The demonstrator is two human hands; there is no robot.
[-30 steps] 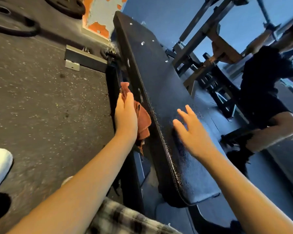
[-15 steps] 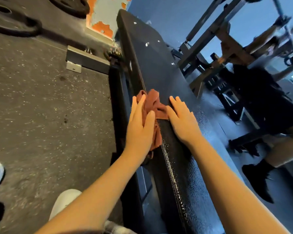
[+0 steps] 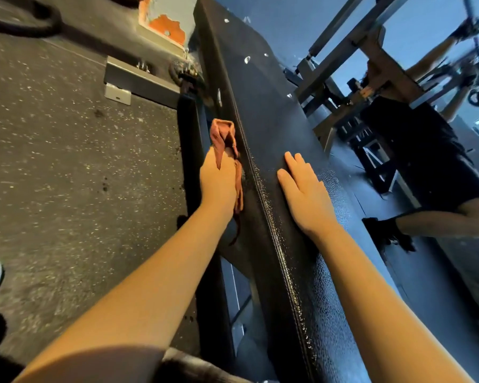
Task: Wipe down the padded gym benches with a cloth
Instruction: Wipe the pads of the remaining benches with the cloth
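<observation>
Two hands are at work on the long black padded vinyl bench (image 3: 260, 106): your left hand (image 3: 219, 183) grips the rust-red bunched cloth (image 3: 223, 135) against the bench's left side wall, just below its stitched top seam (image 3: 263, 189), while your right hand (image 3: 304, 194) lies flat on the bench's top face, just across that seam. The left fingers are curled round the cloth, their tips hidden behind it. One wad pokes out beyond the knuckles toward the bench's far end, and a tail hangs below the wrist. The right fingers are straight and pressed together, palm down, holding nothing. I judge the step in hand to be wiping the bench's side edge, with the right hand bracing. Toward the far end the top face carries pale flecks (image 3: 246, 60), so the job looks far from finished. The next move calls for running the cloth along the side wall with steady pressure, then bringing it up over the seam onto the top. Spread the wad flatter first, since a bunched cloth touches little, and shift your right hand clear of its path.
</observation>
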